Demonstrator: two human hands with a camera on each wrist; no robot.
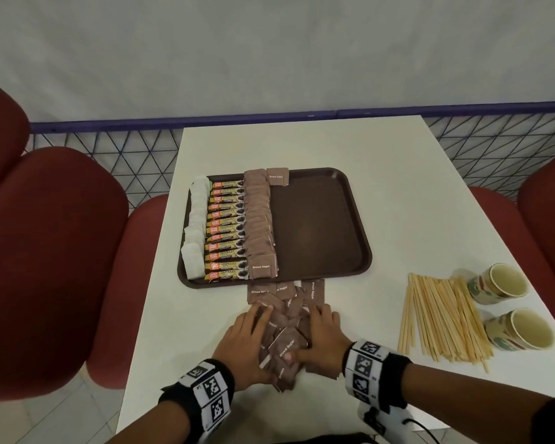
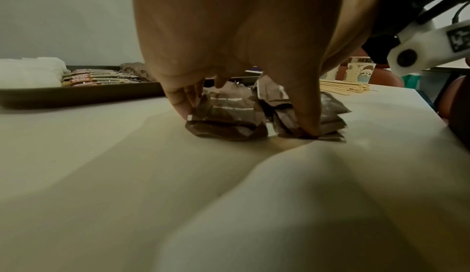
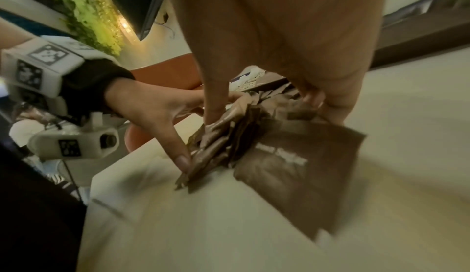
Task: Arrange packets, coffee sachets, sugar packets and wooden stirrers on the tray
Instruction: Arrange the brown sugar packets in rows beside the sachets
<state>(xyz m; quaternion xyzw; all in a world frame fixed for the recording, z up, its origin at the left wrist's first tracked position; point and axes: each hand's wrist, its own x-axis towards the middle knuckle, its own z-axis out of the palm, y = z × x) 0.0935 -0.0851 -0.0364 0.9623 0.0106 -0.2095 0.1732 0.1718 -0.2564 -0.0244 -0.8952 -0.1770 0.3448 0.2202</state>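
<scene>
Sugar packets (image 1: 285, 334) lie heaped at the tray's (image 1: 321, 238) six o'clock, my left hand (image 1: 244, 344) and right hand (image 1: 321, 338) curled around them. White packets (image 1: 195, 232), coffee sachets (image 1: 226, 230) and one sugar row (image 1: 259, 224) are arranged; wooden stirrers (image 1: 439, 318) wait at four o'clock

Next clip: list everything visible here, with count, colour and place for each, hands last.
tray: one, dark brown, mid-table, right half bare
white packets: one column, white, tray's left edge
coffee sachets: about twelve, brown and orange, column beside the white packets
sugar packets on tray: one overlapped column plus a single one at the far rim, brown
loose sugar packets: a heap, brown, on the table before the tray
stirrers: a bundle, pale wood, on the table to the right
cups: two, patterned paper, lying right of the stirrers
table: one, white
chairs: several, dark red, either side
left hand: gathering the heap
right hand: gathering the heap
</scene>
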